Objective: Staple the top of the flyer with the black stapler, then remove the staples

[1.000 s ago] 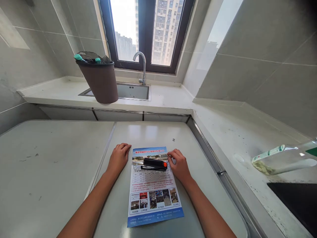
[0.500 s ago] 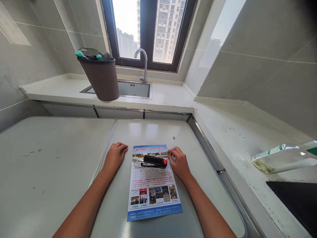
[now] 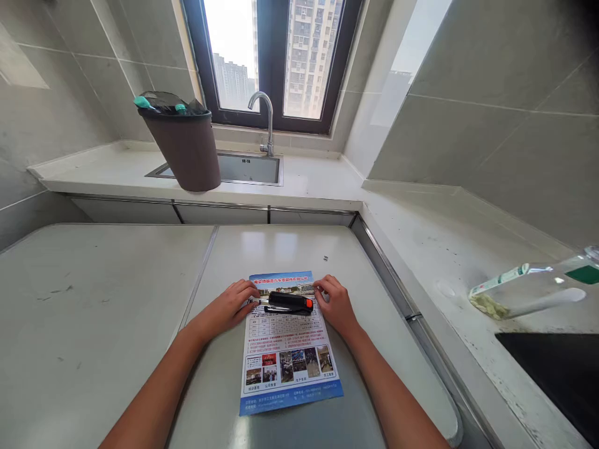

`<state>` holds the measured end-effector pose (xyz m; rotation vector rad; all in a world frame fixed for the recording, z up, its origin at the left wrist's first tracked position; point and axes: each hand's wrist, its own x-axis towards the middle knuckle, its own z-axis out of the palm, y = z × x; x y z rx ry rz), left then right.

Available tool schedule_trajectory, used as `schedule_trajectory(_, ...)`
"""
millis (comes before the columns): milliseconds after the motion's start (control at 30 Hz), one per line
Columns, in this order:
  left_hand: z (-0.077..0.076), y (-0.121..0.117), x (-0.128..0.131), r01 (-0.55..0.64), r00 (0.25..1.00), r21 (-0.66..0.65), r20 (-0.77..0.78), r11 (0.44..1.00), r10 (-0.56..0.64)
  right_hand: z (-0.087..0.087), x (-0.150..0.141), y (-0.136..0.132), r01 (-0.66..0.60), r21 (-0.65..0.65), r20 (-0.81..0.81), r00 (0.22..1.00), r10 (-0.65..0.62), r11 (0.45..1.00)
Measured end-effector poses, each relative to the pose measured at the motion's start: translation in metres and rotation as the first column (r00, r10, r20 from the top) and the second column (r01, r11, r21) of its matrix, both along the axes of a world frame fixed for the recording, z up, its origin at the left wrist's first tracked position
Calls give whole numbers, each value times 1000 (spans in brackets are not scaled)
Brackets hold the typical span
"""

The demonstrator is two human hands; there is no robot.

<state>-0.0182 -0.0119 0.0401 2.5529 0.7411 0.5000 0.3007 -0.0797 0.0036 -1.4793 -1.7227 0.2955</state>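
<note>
A printed flyer (image 3: 287,355) with a blue border lies flat on the white table (image 3: 116,299) in front of me. A black stapler (image 3: 286,302) with an orange-red end lies across the flyer's upper part. My left hand (image 3: 231,305) rests on the flyer's left edge, fingers loosely spread, fingertips at the stapler's left end. My right hand (image 3: 334,302) sits at the flyer's right edge with its fingers curled beside the stapler's orange end. Neither hand lifts anything.
A brown bin (image 3: 182,146) with a black liner stands on the counter beside a steel sink (image 3: 248,168) and tap (image 3: 264,121) under the window. A clear plastic bottle (image 3: 528,287) lies on the right counter near a black hob (image 3: 556,368). A small staple (image 3: 326,257) lies on the table.
My left hand has slid right from the bare table onto the flyer's left edge, reaching the stapler's end. My right hand and the stapler have stayed in place.
</note>
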Motion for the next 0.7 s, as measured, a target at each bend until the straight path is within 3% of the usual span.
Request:
schedule_trajectory(400,-11,7,0,65,998,84,-4,994,-65,4,-3,-1,-33,37,-17,999,34,999)
schedule_trajectory(533,-10,6,-1,45,999,115,-28,992,-42,13,-20,-8,-210,57,-24,977,212,976)
schedule_trajectory(600,-10,7,-4,65,998,105,-22,992,-63,13,-32,-10,-296,-1,14,955,296,955)
schedule_trajectory(700,-11,11,-12,99,995,51,10,994,-100,6,-43,-10,-328,-79,20,943,331,941)
